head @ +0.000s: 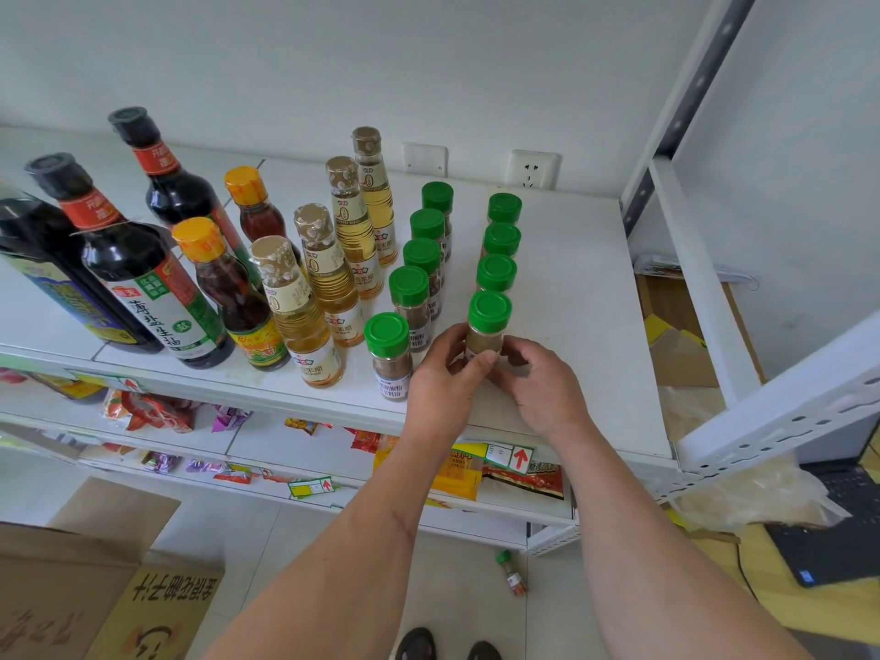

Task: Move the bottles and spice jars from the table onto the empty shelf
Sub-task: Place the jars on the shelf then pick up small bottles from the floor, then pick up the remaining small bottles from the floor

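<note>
At the front of the shelf [585, 326], the left hand [440, 373] and right hand [538, 383] together pinch one green-capped spice jar [488, 321], fingers curled round its lower body from either side. The jar stands upright at the near end of the right-hand row of jars [500, 240]; whether its base touches the shelf is hidden by the fingers. A second row of jars [419, 278] stands just to the left, then pale vinegar bottles [328, 278], orange-capped bottles [228, 288] and dark soy bottles [138, 259]. Judged step: seating and squaring this jar in line. Next move calls for releasing both grips without tipping it. One small jar [512, 571] lies on the floor below. No worktop is in view; the jar's label is covered.
</note>
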